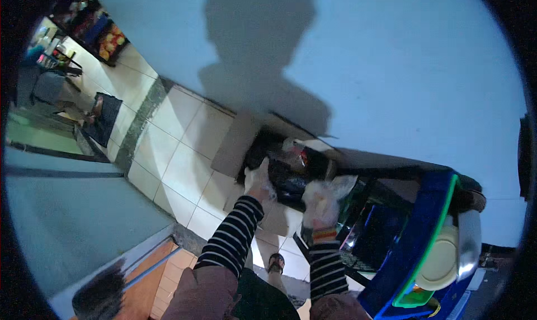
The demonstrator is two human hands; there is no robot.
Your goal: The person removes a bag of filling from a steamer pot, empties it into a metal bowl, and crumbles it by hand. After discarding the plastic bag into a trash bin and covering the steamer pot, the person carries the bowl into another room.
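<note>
A cardboard box (275,219) with open flaps stands on the tiled floor against the wall before me. Black plastic bag (287,181) lines it. Inside lies crumpled clear plastic (289,154) with a red piece of packaging (303,156). My left hand (259,181), in a thin clear plastic glove, is at the left side of the box by the bag's edge. Over the box's right side is my right hand (321,202), also covered in loose clear plastic. Blur and the plastic hide the fingers, so I cannot tell whether either hand grips anything.
A blue, green-edged rack (423,236) stands close on my right, with a cream plastic lid (438,257) behind it. A dark broom head (98,286) is at lower left. Beyond the stone threshold (138,127), a person's foot (96,110) shows near a dark mat (110,121).
</note>
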